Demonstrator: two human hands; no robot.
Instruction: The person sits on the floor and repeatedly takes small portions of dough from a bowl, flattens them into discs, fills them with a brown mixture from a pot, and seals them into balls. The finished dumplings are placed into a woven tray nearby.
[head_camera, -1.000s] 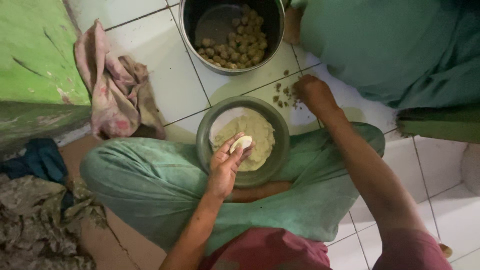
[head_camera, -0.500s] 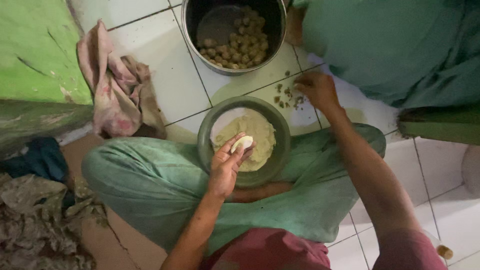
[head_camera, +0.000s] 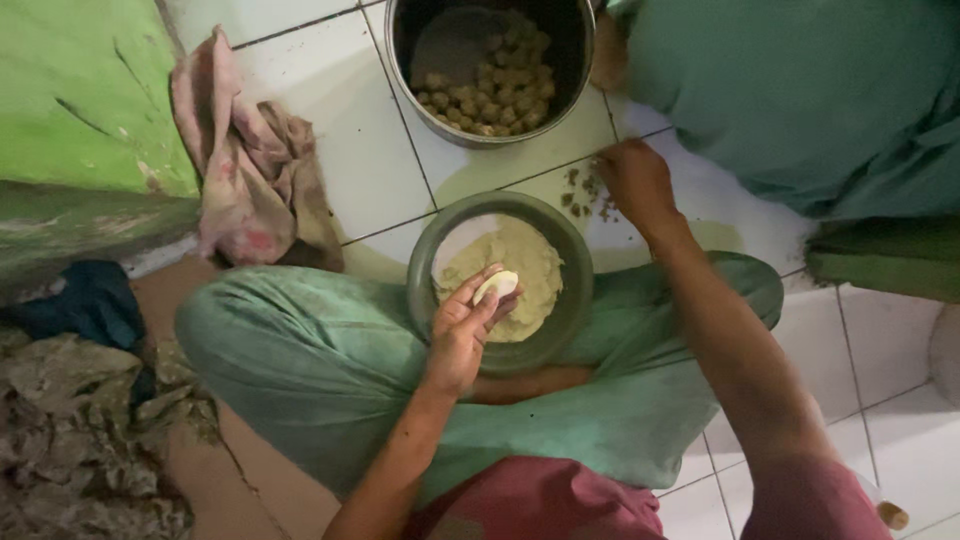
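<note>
A green bowl of pale yellow dough rests on my lap. Over it, my left hand holds a small flattened piece of dough in its fingers. My right hand reaches out to the white tiled floor, its fingers down on a small pile of brown filling bits just beyond the bowl. What the fingers hold is hidden.
A metal pot with several small brown balls stands on the tiles ahead. A crumpled pink cloth lies at left by a green wall. Another person in green clothing sits at upper right.
My right hand has stayed at the filling bits on the floor with only small shifts. My left hand keeps the dough piece over the bowl.
</note>
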